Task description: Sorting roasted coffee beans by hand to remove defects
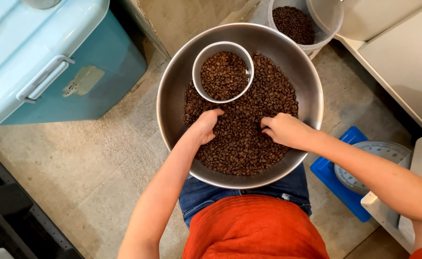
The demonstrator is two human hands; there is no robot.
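Note:
A large round steel bowl (172, 81) rests on my lap, filled with dark roasted coffee beans (242, 139). Inside it, at the far left, stands a small white round container (195, 72), also holding beans. My left hand (205, 125) lies on the beans at the left, fingers curled down into them. My right hand (283, 129) rests on the beans at the right, its fingertips bent in among them. Whether either hand pinches a bean is hidden.
A clear plastic tub (316, 45) of beans stands beyond the bowl. A light blue lidded box (52, 72) sits at the left. A blue dial scale (359, 163) is on the tiled floor at the right, next to white furniture (402, 57). A black crate (9, 216) is at the lower left.

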